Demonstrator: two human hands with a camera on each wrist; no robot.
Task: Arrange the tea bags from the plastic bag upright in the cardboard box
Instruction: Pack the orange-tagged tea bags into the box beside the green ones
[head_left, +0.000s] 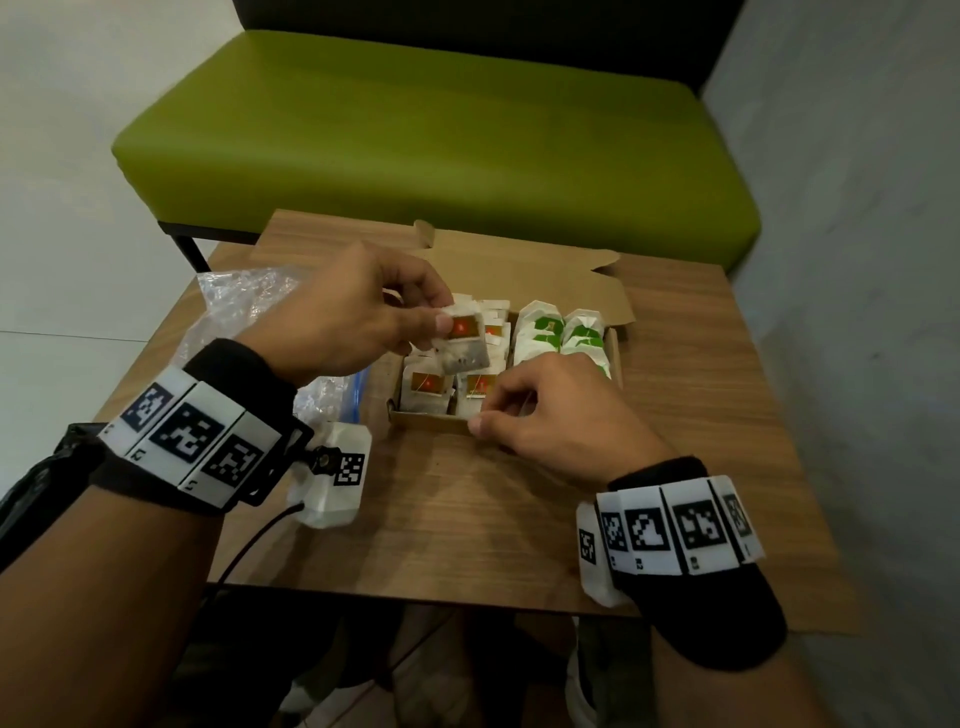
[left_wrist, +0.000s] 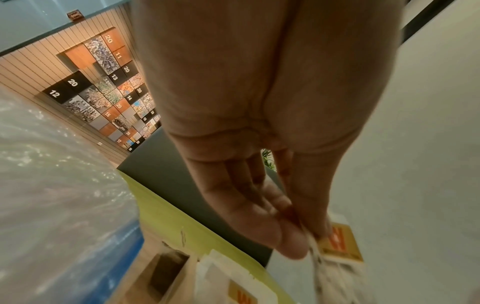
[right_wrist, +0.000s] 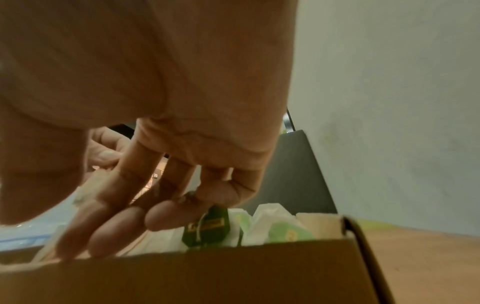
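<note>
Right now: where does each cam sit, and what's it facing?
Head: worn high, looks down at table; both hands, forearms show.
Left wrist: under left hand, looks along fingers pinching orange-tag tea bag.
Right wrist: under right hand, faces cardboard box, green-tag bags.
Shared: all show the box's tea bags.

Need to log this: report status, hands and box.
Left hand pinches orange-tag tea bag above cardboard box. Right hand on box front, fingers curled. Nothing blocking.
</note>
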